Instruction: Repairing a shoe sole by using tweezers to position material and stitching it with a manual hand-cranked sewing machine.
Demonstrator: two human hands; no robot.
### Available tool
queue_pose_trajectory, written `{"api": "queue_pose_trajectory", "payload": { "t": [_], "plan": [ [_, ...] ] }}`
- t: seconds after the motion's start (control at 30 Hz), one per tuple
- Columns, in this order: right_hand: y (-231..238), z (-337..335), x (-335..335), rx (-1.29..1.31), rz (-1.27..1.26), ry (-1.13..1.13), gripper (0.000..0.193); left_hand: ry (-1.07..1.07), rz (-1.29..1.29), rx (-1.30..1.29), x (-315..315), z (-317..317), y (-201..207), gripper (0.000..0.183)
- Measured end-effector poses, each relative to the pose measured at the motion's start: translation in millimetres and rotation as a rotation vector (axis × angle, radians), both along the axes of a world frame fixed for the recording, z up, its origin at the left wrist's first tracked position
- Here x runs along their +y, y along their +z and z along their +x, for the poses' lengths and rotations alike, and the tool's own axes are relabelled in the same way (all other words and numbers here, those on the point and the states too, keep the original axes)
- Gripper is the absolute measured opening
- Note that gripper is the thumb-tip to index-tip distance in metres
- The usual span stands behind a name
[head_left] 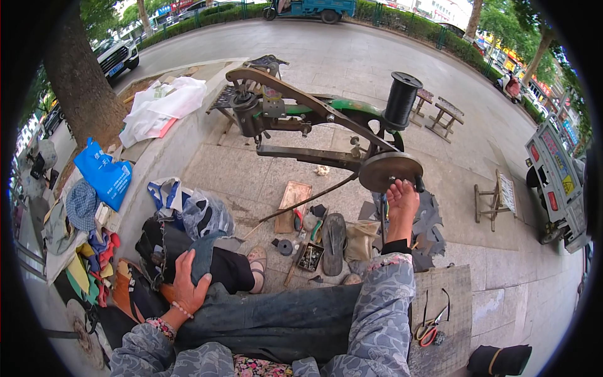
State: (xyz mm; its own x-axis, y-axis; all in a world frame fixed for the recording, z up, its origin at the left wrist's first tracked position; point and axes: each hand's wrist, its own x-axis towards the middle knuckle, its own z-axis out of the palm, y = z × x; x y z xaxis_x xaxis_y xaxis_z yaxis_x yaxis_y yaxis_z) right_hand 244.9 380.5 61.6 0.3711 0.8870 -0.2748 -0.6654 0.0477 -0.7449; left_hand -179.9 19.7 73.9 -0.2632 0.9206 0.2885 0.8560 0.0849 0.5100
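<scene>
A hand-cranked shoe-sewing machine (339, 113), with a worn green and black body, stands in front of me. My right hand (401, 204) is raised to its dark round hand wheel (383, 169), fingers curled against the lower front of it. Just beside those fingers sticks out a short black crank handle (419, 183). A big spool of black thread (402, 103) sits upright above the wheel. My left hand (188, 286) lies on the dark denim cloth (270, 317) over my knee, thumb apart from the fingers. Nothing shows at the machine's sewing end.
On the pavement lie a dark shoe sole (333, 244), a small box of metal bits (310, 256) and a wooden tray (294, 201). Scissors (427, 330) and glasses rest on a board (455, 283) at right. Coloured scraps (94, 270) and a blue bag (103, 173) are at left.
</scene>
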Motion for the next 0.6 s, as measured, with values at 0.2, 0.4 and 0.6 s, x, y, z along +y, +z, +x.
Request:
{"api": "queue_pose_trajectory", "payload": {
  "t": [0.2,0.4,0.6],
  "plan": [
    [-2.4,1.4,1.0,-0.015,0.033,0.035,0.017,0.001,-0.001,-0.002,1.1,0.8,1.0,0.067],
    [1.8,-2.0,-0.4,-0.025,0.027,0.027,0.017,0.008,-0.002,-0.01,0.5,0.1,1.3,0.067],
    [5.3,-2.3,-3.7,-0.049,0.028,0.021,0.018,0.008,-0.008,-0.025,0.9,1.1,2.5,0.067]
  ]
}}
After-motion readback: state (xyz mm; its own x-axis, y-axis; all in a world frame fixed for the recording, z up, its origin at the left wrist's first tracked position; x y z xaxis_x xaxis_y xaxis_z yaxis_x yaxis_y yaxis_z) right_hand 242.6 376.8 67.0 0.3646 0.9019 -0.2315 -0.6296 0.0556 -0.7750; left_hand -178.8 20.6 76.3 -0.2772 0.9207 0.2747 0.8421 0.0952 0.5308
